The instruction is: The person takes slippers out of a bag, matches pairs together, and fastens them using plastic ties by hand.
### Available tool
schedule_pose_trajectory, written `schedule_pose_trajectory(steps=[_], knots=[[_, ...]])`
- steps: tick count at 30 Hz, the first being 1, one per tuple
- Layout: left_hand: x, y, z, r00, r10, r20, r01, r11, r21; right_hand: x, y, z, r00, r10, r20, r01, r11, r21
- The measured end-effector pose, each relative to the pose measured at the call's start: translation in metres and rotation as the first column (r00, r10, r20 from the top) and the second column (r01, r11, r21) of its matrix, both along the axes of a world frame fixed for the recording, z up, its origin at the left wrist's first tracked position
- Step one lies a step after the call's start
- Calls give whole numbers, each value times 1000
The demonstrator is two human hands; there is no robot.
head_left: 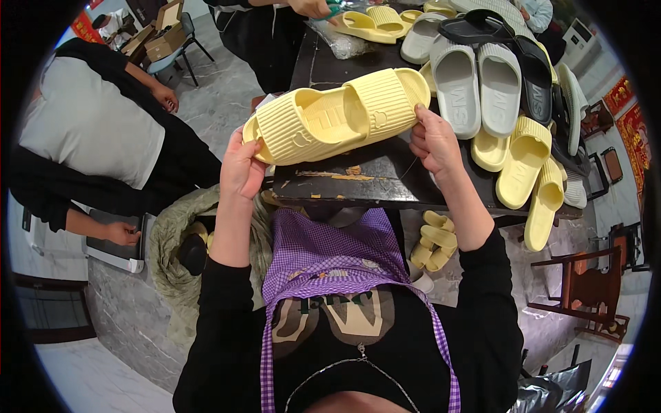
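Note:
A pair of yellow slide slippers [389, 96], fitted together with their ribbed straps at opposite ends, is held up over the near edge of the dark table [310, 187]. My left hand [242, 165] grips the left end, thumb on the edge. At the right end my right hand [435, 141] pinches the rim between thumb and fingers. Just right of that hand lie grey slides [456, 89] on the heap. More yellow slides [522, 168] hang over the table's right front edge.
Black slides [530, 79] lie among the heap. Clear plastic wrap [346, 45] sits at the far edge, near another person's hand [310, 8]. A person in a white top [96, 127] stands at left. Beneath the table are yellow slides [435, 241]; a greenish sack [169, 258] stands at lower left.

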State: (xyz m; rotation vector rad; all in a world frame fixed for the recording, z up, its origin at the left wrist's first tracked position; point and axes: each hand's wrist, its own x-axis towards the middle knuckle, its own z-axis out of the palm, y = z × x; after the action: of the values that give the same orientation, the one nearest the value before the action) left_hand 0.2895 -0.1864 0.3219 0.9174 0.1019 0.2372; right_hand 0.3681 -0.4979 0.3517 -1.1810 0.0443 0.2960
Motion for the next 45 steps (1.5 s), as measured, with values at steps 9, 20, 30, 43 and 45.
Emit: schedule_pose_trajectory(steps=[9,20,30,43,45], knots=[[43,49,3,999,-43,-12,43,999,-4,26,-47,25,995,-98,31,99,994,-34],[102,29,-12,506,-506,699,841,471,-268,57,-70,13,966,90,242,-129,980,150],[48,-15,23,431,-325,841,869,399,-291,-52,49,17,657,536,530,-729,271,629],[27,-62,28,508,-453,733,845,427,-322,22,52,23,474,733,488,-845,224,486],[35,-68,24,430,-481,764,889,375,-264,28,49,18,485,737,471,-841,245,482]])
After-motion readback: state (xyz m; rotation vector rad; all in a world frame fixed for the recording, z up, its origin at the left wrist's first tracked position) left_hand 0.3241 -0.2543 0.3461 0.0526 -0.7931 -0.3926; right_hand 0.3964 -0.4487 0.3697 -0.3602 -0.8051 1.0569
